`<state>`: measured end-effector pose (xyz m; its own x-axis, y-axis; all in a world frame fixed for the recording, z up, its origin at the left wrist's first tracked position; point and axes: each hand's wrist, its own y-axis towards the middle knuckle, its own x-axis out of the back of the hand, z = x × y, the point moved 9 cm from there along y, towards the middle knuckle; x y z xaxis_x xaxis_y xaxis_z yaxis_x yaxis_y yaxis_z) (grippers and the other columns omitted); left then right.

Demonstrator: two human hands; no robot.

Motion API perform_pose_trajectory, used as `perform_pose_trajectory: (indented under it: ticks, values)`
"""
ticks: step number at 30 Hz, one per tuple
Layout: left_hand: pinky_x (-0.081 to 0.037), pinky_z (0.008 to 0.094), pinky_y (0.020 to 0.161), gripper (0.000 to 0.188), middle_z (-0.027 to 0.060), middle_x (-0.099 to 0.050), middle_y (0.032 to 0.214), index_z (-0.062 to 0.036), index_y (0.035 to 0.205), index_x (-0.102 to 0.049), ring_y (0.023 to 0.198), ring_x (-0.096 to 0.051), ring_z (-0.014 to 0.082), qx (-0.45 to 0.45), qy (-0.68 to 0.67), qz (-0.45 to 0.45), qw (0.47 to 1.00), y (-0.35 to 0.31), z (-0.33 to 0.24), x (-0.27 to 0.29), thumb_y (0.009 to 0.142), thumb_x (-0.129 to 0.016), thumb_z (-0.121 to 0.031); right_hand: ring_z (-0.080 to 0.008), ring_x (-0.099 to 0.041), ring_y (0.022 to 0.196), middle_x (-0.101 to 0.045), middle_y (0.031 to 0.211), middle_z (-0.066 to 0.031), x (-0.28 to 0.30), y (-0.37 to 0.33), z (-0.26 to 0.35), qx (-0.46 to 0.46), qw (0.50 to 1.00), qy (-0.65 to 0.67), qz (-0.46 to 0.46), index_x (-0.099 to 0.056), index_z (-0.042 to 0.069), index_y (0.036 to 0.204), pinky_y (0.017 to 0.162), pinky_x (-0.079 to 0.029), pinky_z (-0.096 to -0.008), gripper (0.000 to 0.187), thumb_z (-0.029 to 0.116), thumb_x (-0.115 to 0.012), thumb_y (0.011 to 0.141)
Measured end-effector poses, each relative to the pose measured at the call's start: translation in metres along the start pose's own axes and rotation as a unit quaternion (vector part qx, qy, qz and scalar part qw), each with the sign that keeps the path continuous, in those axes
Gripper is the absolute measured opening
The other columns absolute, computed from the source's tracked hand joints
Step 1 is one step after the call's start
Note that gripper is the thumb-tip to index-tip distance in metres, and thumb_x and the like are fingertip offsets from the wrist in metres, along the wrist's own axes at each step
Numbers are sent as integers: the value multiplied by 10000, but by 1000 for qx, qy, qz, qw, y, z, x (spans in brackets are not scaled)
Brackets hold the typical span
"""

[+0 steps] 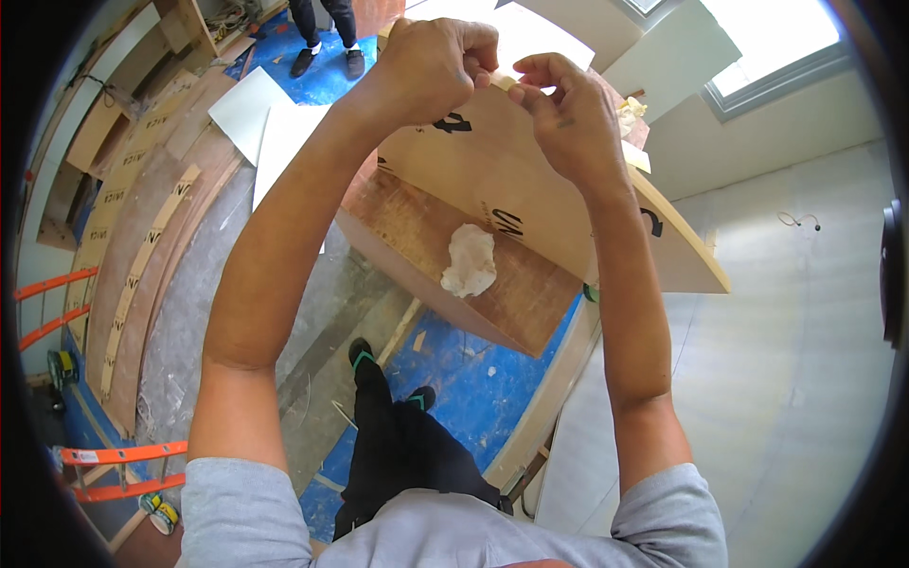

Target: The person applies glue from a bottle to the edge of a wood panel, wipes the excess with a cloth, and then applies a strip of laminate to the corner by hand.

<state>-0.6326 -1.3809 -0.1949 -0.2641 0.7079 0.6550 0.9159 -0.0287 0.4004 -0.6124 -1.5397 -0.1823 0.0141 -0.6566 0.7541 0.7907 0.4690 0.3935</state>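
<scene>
My left hand (437, 68) is closed, its fingertips pinched at one end of a small pale strip (504, 81). The other end is between the thumb and fingers of my right hand (575, 118). Whether the strip is tape or an edging piece is too small to tell. Both hands are raised, arms stretched out, at the top edge of a tan board (559, 204) with black print. This board leans upright over a brown plywood bench (407, 204). A crumpled whitish cloth or plastic piece (471, 261) lies on the bench, below my hands.
Orange ladder parts (123, 456) are at the lower left. Long wooden boards (156, 284) and white panels (251, 114) lie on the left. Blue sheeting (473, 379) covers part of the floor. Another person's legs (324, 28) show at the top. A window (772, 43) is at upper right.
</scene>
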Motion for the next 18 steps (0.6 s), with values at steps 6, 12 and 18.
perform_pose_trajectory:
  ticks: [6,12,18]
  values:
    - [-518,358,933,150,55,-779,1059,-99,1009,-796,1018,-707,192,-257,84,-168,948,-27,-13,28,872,-770,-44,-312,-730,932,-771,1077,-117,2,-3,6,68,998,11,2,-737,88,1108,846,-561,-422,186,140,-729,930]
    - [-401,373,1007,177,-17,-760,1073,-120,950,-795,1052,-644,189,-216,55,-262,939,-36,4,14,787,-833,-59,-297,-720,934,-774,1109,-46,1,-12,22,177,982,-47,-41,-729,96,1051,833,-566,-421,120,115,-719,933]
    - [-376,428,1042,230,0,-752,1098,-126,1003,-790,1087,-653,215,-188,122,-267,937,-50,-3,7,810,-759,-4,-290,-721,904,-783,1148,-7,-7,-20,30,226,963,-128,-66,-726,109,1018,803,-574,-425,104,147,-742,923]
